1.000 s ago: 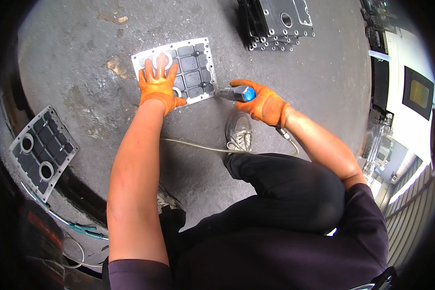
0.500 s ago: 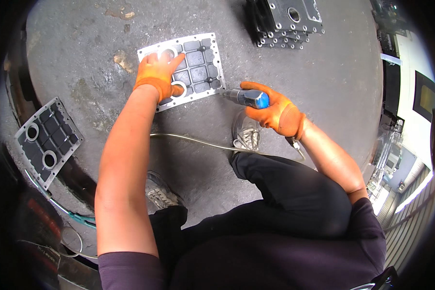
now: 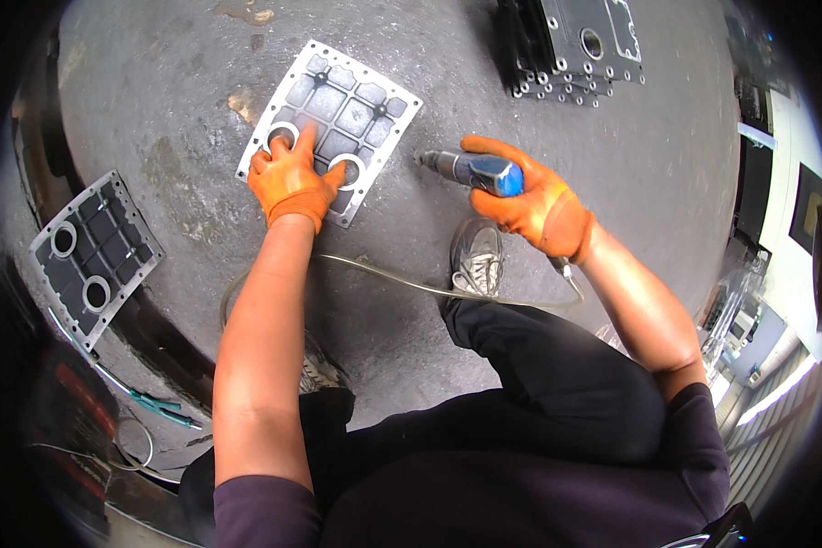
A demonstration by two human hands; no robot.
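My left hand (image 3: 292, 185), in an orange glove, grips a ribbed grey metal cover plate (image 3: 354, 114) by its two ring openings. The thumb reaches the right ring and some fingers bend at the left ring; the index finger is blurred over the ribs. The plate lies turned at an angle on the dark work surface, bolt holes along its pale rim. My right hand (image 3: 541, 203), also gloved in orange, is wrapped round a blue and grey pneumatic tool (image 3: 475, 172). Its tip points left and stands apart from the plate's right edge.
A similar plate (image 3: 96, 260) lies at the left edge. Dark metal castings (image 3: 580, 55) are stacked at the far right. A clear air hose (image 3: 393, 279) runs from the tool across in front of me, above my shoe (image 3: 477, 260). A teal air gun (image 3: 160, 402) lies lower left.
My left hand has turned the plate counterclockwise, and its rings now sit nearer me. The tool in my right hand has stayed about the same, now with a gap to the plate.
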